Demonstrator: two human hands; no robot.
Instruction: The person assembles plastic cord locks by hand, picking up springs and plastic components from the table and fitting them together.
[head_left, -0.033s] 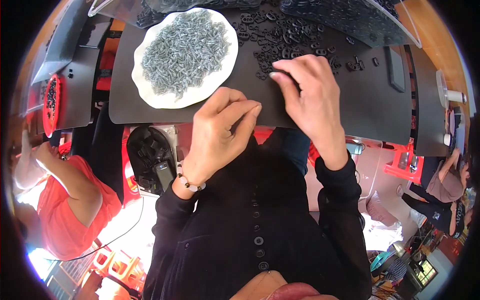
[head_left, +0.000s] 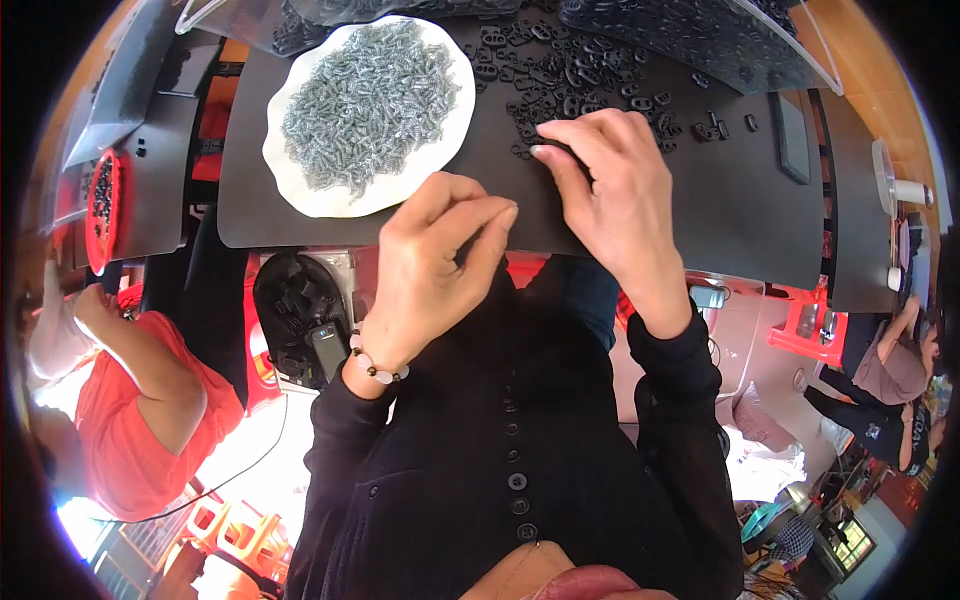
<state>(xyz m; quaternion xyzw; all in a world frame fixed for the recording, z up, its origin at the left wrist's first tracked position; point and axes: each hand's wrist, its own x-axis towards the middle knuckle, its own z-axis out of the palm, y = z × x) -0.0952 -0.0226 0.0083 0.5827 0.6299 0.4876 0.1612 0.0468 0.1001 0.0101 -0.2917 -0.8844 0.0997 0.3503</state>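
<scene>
My left hand, with a beaded bracelet at the wrist, is over the near table edge by the white plate. Its thumb and forefinger are pinched together; whatever is between them is too small or hidden to make out. To the right, my right hand hovers beside the pile of small black plastic parts. Its thumb and forefinger curve toward each other, a narrow dark gap between the tips, and I cannot make out what they hold. Many small metal springs are heaped on the scalloped white plate.
Clear-sided bins of black parts stand at the back of the dark table. A phone-like dark device lies at the right. At left, a person in an orange-red shirt sits near a red plate of black pieces.
Both hands have shifted slightly to the left. Their finger shapes look the same, and the plate and parts have stayed in place.
</scene>
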